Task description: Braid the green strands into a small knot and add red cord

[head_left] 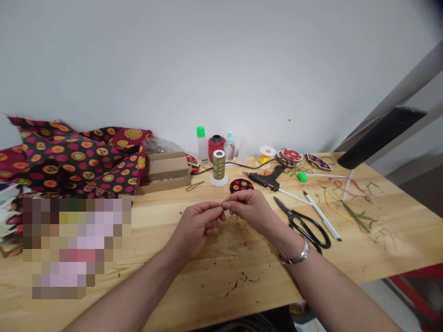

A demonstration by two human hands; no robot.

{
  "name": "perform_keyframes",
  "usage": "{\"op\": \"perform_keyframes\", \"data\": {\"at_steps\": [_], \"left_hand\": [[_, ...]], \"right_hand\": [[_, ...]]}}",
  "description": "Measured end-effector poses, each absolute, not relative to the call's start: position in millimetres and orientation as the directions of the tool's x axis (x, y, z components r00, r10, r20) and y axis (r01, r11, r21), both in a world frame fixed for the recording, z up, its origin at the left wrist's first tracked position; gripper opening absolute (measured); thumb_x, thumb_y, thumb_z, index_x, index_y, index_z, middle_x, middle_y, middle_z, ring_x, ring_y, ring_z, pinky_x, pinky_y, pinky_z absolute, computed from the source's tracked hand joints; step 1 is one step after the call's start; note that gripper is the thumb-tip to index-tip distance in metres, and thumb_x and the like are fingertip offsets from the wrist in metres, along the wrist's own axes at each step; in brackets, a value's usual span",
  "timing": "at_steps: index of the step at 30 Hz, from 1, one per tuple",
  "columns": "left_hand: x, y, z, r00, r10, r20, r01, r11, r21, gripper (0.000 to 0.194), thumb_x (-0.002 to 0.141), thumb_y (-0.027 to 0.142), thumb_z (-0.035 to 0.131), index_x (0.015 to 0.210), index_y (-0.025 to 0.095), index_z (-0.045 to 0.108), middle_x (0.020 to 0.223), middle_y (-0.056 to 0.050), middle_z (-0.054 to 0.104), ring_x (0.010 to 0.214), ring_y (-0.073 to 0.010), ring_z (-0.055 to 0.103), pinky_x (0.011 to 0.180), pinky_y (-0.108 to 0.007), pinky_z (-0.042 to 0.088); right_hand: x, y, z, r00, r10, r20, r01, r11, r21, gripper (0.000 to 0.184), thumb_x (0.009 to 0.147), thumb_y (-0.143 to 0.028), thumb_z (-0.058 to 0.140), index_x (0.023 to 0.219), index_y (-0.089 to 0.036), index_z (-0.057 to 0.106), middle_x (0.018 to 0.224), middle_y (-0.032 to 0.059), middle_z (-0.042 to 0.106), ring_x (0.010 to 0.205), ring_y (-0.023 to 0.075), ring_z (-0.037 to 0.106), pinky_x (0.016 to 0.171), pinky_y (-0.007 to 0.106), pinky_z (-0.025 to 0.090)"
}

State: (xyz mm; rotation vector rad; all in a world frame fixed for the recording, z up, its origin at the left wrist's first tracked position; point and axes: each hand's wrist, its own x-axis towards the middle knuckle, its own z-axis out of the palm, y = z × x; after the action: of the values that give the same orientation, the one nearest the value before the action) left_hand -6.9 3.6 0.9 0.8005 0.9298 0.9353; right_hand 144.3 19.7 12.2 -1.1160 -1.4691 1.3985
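Observation:
My left hand [200,224] and my right hand [249,210] meet over the middle of the wooden table [166,276], fingertips pinched together. Whatever they pinch is too small to make out. Just beyond my right hand lies a round patterned fabric piece [241,185], partly hidden by it. A spool of olive thread [218,166] stands upright behind my fingers. To the right of my right hand rest black-handled scissors [304,226], blades pointing away from me. Farther back lies a black glue gun [268,179] with a white glue stick in it.
Patterned cloth [79,157] is heaped at the left, beside a cardboard box [168,170]. Bottles and a red thread cone [216,147] line the wall. At the right are a white pen [321,216], loose threads [362,216] and a yellow spool [266,157]. A black post-like object [380,137] juts in.

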Motion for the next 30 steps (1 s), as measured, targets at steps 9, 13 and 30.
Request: {"op": "perform_keyframes", "data": {"at_steps": [9, 13, 30], "left_hand": [[-8.6, 4.4, 1.4, 0.290, 0.891, -0.350, -0.327, 0.436, 0.838, 0.014, 0.062, 0.020, 0.070, 0.072, 0.010, 0.070, 0.055, 0.000, 0.053, 0.042, -0.0004, 0.028, 0.039, -0.015, 0.017], [-7.1, 4.3, 3.2, 0.258, 0.897, -0.359, -0.314, 0.429, 0.847, 0.015, 0.059, 0.021, 0.071, 0.069, 0.010, 0.070, 0.054, 0.002, 0.048, 0.046, -0.0022, 0.032, 0.040, -0.016, 0.018], [-6.0, 3.4, 6.5, 0.236, 0.903, -0.359, -0.319, 0.421, 0.849, 0.014, 0.058, 0.021, 0.072, 0.067, 0.011, 0.069, 0.050, 0.005, 0.041, 0.045, -0.0026, 0.028, 0.037, -0.015, 0.017]], "right_hand": [[145.2, 19.2, 13.8, -0.260, 0.965, -0.031, 0.073, -0.012, -0.997, 0.014, 0.067, -0.025, 0.061, 0.061, -0.013, 0.065, 0.053, -0.0019, 0.053, 0.051, 0.0067, 0.040, 0.048, 0.021, 0.031], [144.7, 18.4, 14.5, -0.253, 0.967, -0.038, 0.076, -0.019, -0.997, 0.013, 0.066, -0.025, 0.062, 0.061, -0.013, 0.065, 0.052, -0.0028, 0.051, 0.049, 0.0060, 0.038, 0.046, 0.020, 0.030], [141.5, 16.1, 16.2, -0.221, 0.971, -0.095, -0.038, -0.106, -0.994, 0.015, 0.061, -0.027, 0.068, 0.061, -0.013, 0.065, 0.050, -0.0038, 0.051, 0.042, 0.0033, 0.034, 0.041, 0.020, 0.025]]}}
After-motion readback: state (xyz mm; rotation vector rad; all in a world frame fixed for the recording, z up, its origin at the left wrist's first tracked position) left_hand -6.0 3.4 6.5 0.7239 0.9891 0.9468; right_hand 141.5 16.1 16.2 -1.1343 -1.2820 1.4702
